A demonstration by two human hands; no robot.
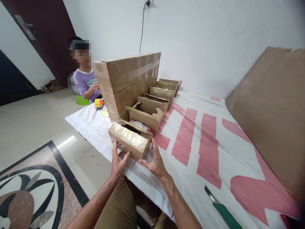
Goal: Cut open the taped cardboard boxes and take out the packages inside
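A small taped cardboard box (128, 140) lies at the near end of a row of boxes on a white and pink sheet (190, 143). My left hand (118, 163) presses its fingers against the box's near left side. My right hand (154, 160) cups the box's right end, thumb up along the edge. Both hands grip it. Just behind it sits an open box (145, 116) with something white and pink inside.
Several more small boxes (162, 92) line up towards the wall beside a stack of two large taped cartons (126, 74). A green-handled utility knife (221, 210) lies at the near right. A cardboard sheet (271, 111) leans at the right. A person (85, 81) sits at the far left by a tape dispenser (98, 103).
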